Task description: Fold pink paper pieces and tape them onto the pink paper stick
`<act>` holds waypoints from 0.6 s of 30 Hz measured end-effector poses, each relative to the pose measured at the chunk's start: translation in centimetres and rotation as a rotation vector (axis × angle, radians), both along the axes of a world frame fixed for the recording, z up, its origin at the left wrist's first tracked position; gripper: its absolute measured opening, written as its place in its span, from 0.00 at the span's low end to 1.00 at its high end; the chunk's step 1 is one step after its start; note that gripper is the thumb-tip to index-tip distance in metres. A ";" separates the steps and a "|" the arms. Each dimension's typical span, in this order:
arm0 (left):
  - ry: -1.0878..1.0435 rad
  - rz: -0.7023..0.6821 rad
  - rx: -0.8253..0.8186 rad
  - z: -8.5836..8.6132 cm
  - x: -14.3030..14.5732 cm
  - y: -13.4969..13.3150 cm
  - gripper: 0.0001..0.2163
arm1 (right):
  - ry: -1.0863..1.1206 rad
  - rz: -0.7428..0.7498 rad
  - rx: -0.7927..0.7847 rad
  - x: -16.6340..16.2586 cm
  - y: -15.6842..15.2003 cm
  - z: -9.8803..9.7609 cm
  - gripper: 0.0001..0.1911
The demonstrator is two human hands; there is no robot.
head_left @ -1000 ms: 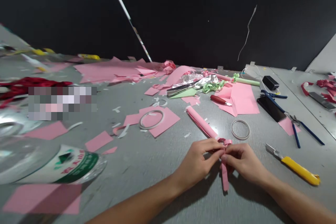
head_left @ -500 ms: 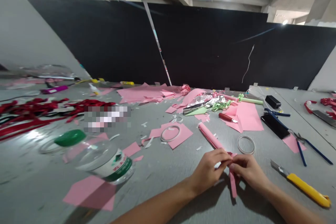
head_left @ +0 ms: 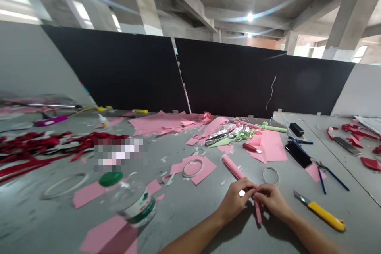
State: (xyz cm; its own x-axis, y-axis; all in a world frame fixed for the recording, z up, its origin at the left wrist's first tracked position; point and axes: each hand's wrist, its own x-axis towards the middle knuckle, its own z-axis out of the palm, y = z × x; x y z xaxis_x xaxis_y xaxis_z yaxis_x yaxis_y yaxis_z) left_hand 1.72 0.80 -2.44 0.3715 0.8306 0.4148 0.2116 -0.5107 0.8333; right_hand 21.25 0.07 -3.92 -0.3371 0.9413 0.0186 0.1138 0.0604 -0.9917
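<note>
Both hands meet around a rolled pink paper tube [head_left: 233,167] that slants across the grey table. My left hand [head_left: 237,197] is closed on the tube from the left, thumb and fingers pinched together. From the right, my right hand [head_left: 272,199] pinches the tube at the same spot, its fingertips touching those of the left. The tube's narrow lower end sticks out below the fingers, toward me. What lies right between the fingertips is hidden. Just beyond the right hand lies a white tape ring [head_left: 270,175].
A yellow utility knife [head_left: 326,215] with its blade out lies at right, near blue-handled pliers [head_left: 323,176] and a black phone [head_left: 297,154]. Leftward stands a clear bottle [head_left: 133,202] with a green cap. Pink paper sheets [head_left: 274,143], foil and red ribbons [head_left: 59,145] spread farther back.
The view has tilted upward, so the table sits lower and more ceiling shows. Both hands keep hold of the pink paper tube at about the same spot.
</note>
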 end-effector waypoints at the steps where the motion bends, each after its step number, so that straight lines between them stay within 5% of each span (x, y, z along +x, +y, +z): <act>1: 0.007 -0.002 0.027 -0.2 0.1 0.1 0.08 | 0.004 -0.010 -0.005 0.0 0.1 0.0 0.23; 10: 0.016 -0.029 0.104 -0.3 0.0 -0.4 0.05 | 0.010 0.054 -0.016 0.0 0.0 -0.6 0.18; 18: 0.069 0.037 0.474 -0.4 -1.3 -1.1 0.12 | 0.015 0.030 -0.032 -1.3 -0.5 1.7 0.23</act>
